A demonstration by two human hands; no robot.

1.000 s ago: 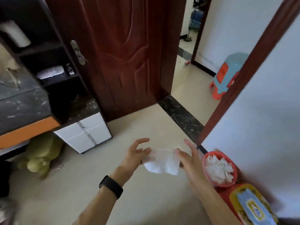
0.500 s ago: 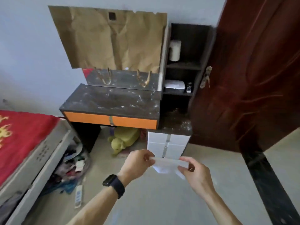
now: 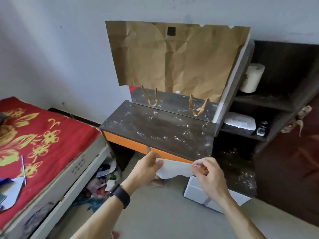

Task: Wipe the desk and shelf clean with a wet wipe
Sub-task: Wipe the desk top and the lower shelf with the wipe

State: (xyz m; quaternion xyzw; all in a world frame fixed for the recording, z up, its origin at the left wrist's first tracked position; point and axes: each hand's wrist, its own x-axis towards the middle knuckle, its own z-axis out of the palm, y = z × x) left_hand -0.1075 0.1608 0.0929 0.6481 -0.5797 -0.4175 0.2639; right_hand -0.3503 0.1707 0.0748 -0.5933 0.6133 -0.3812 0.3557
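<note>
Left hand (image 3: 146,169) and right hand (image 3: 208,176) have brought wet wipe (image 3: 174,168) near desk (image 3: 155,125) edge.

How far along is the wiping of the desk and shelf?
Done: only the wet wipe is out. In hand: left hand and right hand pinch its top corners, holding it spread before the desk. Left: everything; white specks cover the desk top and the lower shelf.

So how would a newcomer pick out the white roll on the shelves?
Find the dusty dark desk with orange drawer fronts; the dark shelf unit stands at its right. The roll sits on the upper shelf, a white cylinder, unlike the flat white packet one shelf below.
</note>
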